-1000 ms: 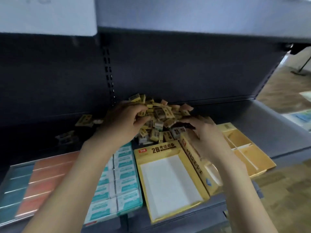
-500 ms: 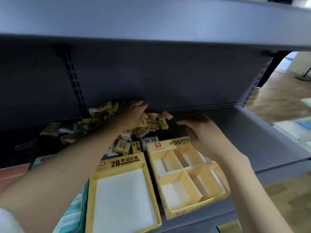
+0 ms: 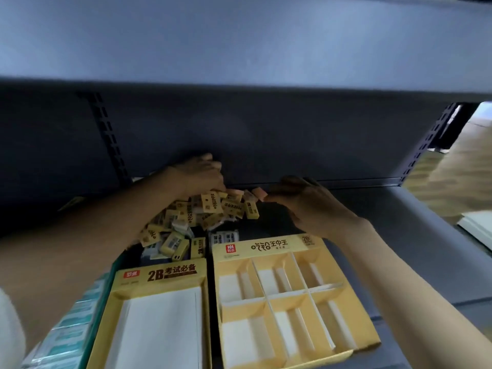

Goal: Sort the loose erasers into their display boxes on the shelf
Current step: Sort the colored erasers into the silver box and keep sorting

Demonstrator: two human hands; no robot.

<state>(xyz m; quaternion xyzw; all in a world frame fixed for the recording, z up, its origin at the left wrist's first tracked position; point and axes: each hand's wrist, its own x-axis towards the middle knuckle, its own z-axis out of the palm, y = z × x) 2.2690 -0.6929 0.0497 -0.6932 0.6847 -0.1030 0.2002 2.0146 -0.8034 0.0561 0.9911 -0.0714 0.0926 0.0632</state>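
A heap of loose erasers (image 3: 207,211), mostly yellow-wrapped with a few white and pink ones, lies at the back of the shelf. My left hand (image 3: 202,174) sits on top of the heap with its fingers curled down into it; the fingertips are hidden. My right hand (image 3: 306,203) is cupped at the heap's right edge, its thumb touching a pink eraser (image 3: 259,194). In front stand two empty yellow display boxes: the 2B box (image 3: 159,275) with a white floor, and a divided box (image 3: 266,247) with several compartments.
A teal box of wrapped erasers (image 3: 69,331) stands at the lower left beside the 2B box. The upper shelf board (image 3: 239,49) hangs low overhead. The grey shelf deck (image 3: 399,235) extends to the right, with floor beyond its end post.
The view has moved closer and lower. My left hand's fingers curled down over the heap. My right hand slid left to the heap's edge, up to the pink eraser.
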